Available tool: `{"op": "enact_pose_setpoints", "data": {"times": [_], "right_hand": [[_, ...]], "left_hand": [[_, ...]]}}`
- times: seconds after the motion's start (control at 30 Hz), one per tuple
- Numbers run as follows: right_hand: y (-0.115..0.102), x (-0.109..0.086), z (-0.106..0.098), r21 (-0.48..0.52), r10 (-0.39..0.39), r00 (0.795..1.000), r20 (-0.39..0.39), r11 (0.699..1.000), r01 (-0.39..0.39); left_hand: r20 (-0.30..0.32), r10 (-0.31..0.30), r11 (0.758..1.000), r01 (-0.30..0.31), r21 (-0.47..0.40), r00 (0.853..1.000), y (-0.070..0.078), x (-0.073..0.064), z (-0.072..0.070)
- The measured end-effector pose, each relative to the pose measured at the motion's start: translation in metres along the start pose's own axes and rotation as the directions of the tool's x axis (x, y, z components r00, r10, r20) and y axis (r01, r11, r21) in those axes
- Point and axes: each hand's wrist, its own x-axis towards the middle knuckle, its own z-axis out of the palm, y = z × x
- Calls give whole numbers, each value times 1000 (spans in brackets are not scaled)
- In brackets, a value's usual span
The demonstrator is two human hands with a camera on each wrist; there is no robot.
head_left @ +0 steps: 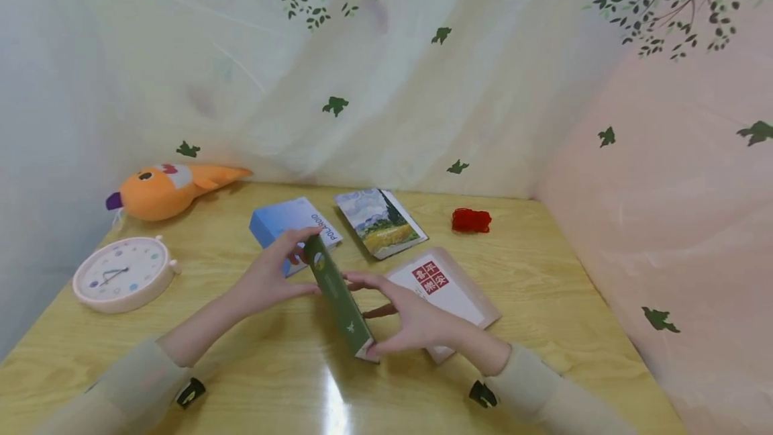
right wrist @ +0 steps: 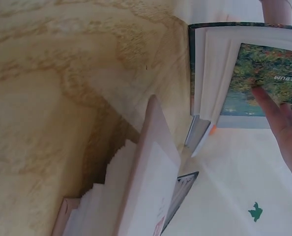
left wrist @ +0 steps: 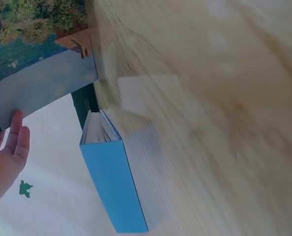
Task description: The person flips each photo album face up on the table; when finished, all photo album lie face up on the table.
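Both hands hold a thick photo album (head_left: 338,297) with a green spine and a painted landscape cover, tilted on its edge over the table. My left hand (head_left: 274,274) grips its far end, fingers over the top edge and thumb on the left side. In the left wrist view, left fingertips touch the border of the painted cover (left wrist: 43,54). At the near end, my right hand (head_left: 417,317) has its thumb at the bottom corner and its fingers along the right face. The right wrist view shows those fingers against the face marked "ALBUM" (right wrist: 286,78).
Behind the hands lie a blue Polaroid album (head_left: 284,217) and a landscape-covered book (head_left: 380,220). A beige book with red characters (head_left: 465,297) lies by the right hand. Red cord (head_left: 471,221) sits far right. A round clock (head_left: 123,274) and an orange plush bird (head_left: 160,193) stay left.
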Motion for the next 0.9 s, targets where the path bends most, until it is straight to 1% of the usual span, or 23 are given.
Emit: {"op": "enact_pose_setpoints", "data": {"times": [0.17,0.27,0.37,0.43,0.53,0.6,0.67,0.77,0.9], "right_hand": [[16,-3,5,-12,-11,999,35,1000,12],[21,-4,7,-62,-18,998,57,998,21],[22,-4,7,-154,5,998,65,988,5],[22,-4,8,-206,41,997,64,978,-27],[23,-5,10,-242,99,993,64,967,-80],[25,-5,10,-242,116,991,71,965,-96],[27,-5,11,-261,114,990,79,961,-89],[31,-5,13,-330,98,991,95,942,-62],[35,-5,14,-442,98,989,112,896,-39]], "left_hand": [[48,-50,996,54,-68,998,-3,-9,-4],[59,-63,993,68,-100,996,-4,-14,-6],[58,-72,991,78,-109,996,-4,-17,-8],[61,-79,990,85,-113,995,-4,-18,-8],[83,-99,985,109,-134,992,-6,-22,-8],[105,-114,976,132,-174,988,-8,-25,-9],[129,-142,963,168,-213,981,-11,-28,-10],[161,-187,944,223,-242,969,-15,-32,-13],[194,-220,935,264,-237,956,-20,-37,-14]]}}
